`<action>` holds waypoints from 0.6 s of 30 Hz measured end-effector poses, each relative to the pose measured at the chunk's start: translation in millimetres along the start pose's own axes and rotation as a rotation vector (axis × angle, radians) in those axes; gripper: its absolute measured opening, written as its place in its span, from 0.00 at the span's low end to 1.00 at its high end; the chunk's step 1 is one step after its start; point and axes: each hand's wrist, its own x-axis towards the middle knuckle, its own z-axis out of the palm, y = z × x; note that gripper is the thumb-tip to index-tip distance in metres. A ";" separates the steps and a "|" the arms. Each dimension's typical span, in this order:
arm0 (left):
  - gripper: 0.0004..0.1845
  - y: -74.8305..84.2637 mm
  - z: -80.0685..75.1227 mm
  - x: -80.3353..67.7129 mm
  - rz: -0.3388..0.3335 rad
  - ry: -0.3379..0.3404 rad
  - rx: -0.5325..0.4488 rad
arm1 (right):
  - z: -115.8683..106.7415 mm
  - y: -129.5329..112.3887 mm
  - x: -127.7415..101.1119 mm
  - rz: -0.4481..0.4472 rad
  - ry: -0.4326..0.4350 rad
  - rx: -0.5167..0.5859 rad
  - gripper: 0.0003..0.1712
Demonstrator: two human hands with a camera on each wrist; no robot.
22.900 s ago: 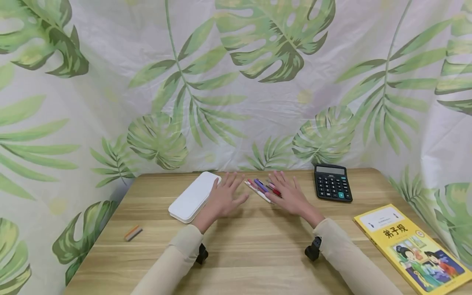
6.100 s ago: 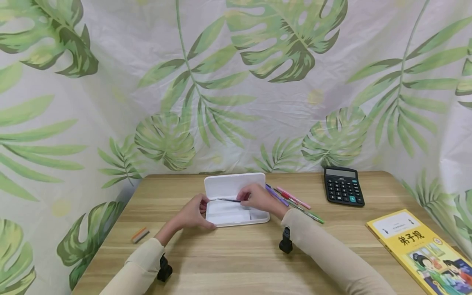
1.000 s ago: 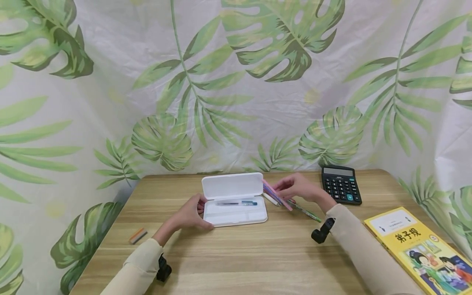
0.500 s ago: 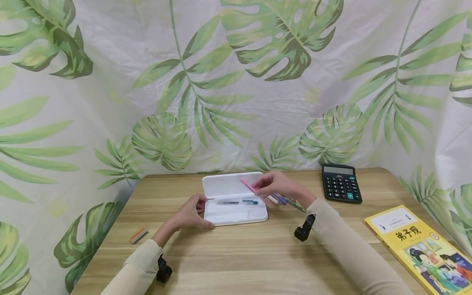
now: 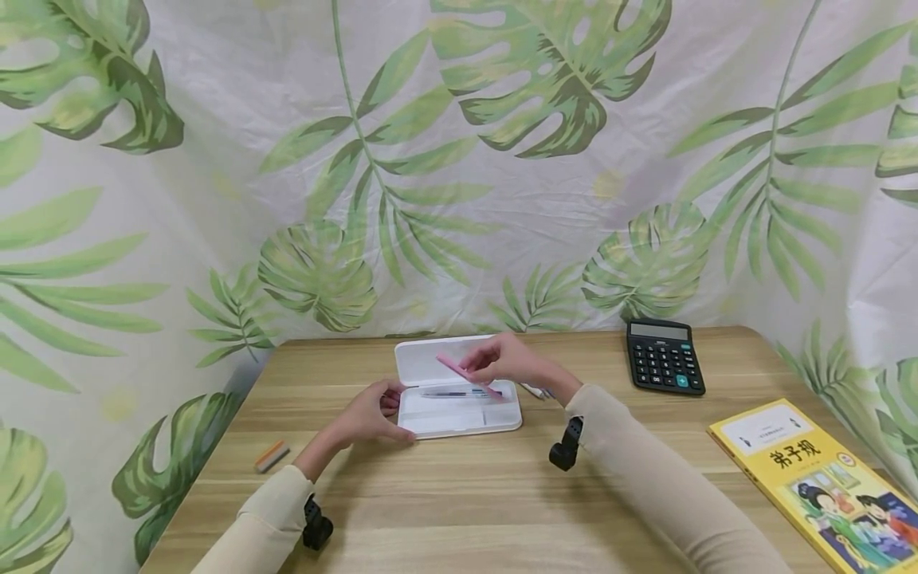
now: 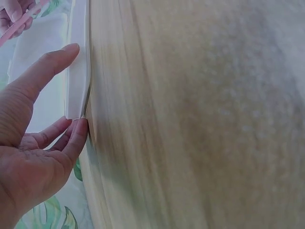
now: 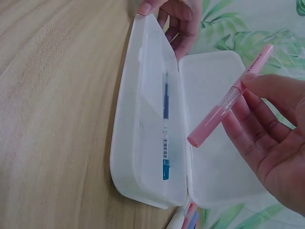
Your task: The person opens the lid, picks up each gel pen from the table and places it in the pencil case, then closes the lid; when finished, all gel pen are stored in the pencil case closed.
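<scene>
A white pencil case [image 5: 430,429] lies opened on the table with its lid [image 7: 214,90] tipped back. My left hand [image 5: 369,413] holds its left end, thumb along the front edge and fingers around the corner. Inside lies a clear pen with a teal end [image 7: 166,124]. Above the case, my right hand [image 5: 511,360] pinches a pink pen [image 7: 209,125] between thumb and fingers. The pink pen slants, one end up toward the lid, and is clear of the tray in the right wrist view.
More pens [image 5: 534,391] lie right of the case, partly hidden by my right wrist. A black calculator [image 5: 665,359] sits at the back right, a yellow book [image 5: 810,478] in front of it. A small orange-and-grey piece [image 5: 272,457] lies at left.
The case was closed at first, with both hands flat; later it stood opened and the teal-ended pen went in. Over the last second my right hand carried the pink pen left from the pile.
</scene>
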 end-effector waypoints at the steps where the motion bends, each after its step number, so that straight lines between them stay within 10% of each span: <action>1: 0.44 -0.3 -0.3 0.1 0.001 0.000 0.003 | 1.6 0.0 1.8 -0.005 0.004 0.000 0.12; 18: 0.43 1.0 -1.1 -0.7 -0.006 -0.009 0.011 | 18.9 12.9 21.5 -0.040 0.047 -0.104 0.10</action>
